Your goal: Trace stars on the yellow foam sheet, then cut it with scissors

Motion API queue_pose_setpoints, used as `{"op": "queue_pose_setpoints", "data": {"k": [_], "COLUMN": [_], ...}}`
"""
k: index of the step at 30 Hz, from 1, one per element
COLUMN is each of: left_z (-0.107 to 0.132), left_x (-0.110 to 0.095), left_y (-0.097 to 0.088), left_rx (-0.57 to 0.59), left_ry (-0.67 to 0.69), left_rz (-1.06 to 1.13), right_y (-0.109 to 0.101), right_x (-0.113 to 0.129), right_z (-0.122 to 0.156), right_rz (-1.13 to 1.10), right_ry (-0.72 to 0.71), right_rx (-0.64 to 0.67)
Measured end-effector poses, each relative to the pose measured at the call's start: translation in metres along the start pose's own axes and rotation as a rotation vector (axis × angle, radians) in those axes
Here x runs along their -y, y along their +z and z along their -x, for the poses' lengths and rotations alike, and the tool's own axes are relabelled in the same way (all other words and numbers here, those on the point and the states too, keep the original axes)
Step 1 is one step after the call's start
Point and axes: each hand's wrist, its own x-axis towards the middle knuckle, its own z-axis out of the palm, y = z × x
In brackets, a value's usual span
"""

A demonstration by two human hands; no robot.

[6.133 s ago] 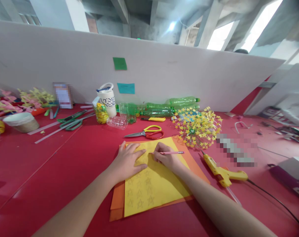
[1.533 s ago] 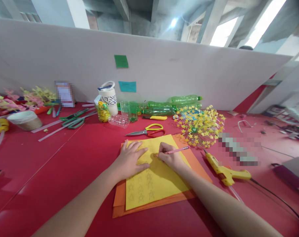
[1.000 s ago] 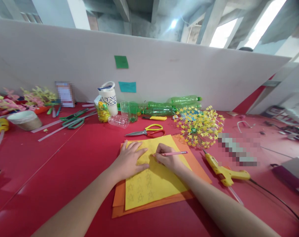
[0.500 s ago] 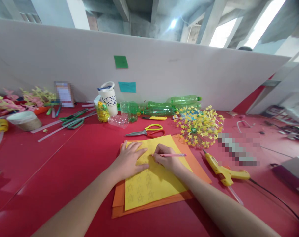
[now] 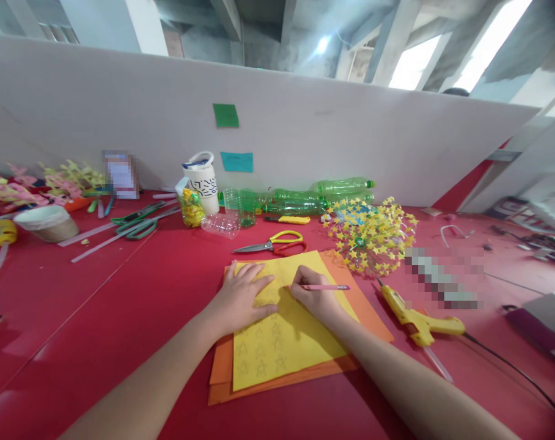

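Note:
A yellow paper sheet (image 5: 300,336) lies on orange sheets (image 5: 373,321) on the red table (image 5: 121,318). Several pencilled stars (image 5: 261,351) mark its lower left part. My left hand (image 5: 241,296) lies flat on the yellow sheet with fingers spread, pressing it down. My right hand (image 5: 312,296) is closed on a pink pencil (image 5: 327,287), whose tip touches the sheet just right of my left fingers.
Yellow-handled scissors (image 5: 272,244) lie just beyond the paper. A ball of yellow paper stars (image 5: 369,235) and a yellow glue gun (image 5: 412,318) with its cord sit to the right. Green plastic bottles (image 5: 305,195), a white cup (image 5: 202,183) and green scissors (image 5: 135,226) stand further back.
The pencil in my right hand has shifted slightly over the same spot of the sheet. My left hand has stayed flat on the paper.

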Motion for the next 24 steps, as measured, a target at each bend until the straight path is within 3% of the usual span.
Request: {"op": "queue_pose_setpoints", "data": {"k": [10,24], "left_z": [0.0001,0.0003], "left_x": [0.0005,-0.0005], "left_y": [-0.0006,-0.0009], "left_rx": [0.000,-0.002], "left_ry": [0.006,0.007], "left_rz": [0.009,0.005], "right_y": [-0.0020,-0.0003], "right_x": [-0.0012,0.0088], "right_z": [-0.0010,0.0021], "right_rz": [-0.006,-0.019], "right_ry": [0.010,-0.006], "right_rx": [-0.004,0.108]}}
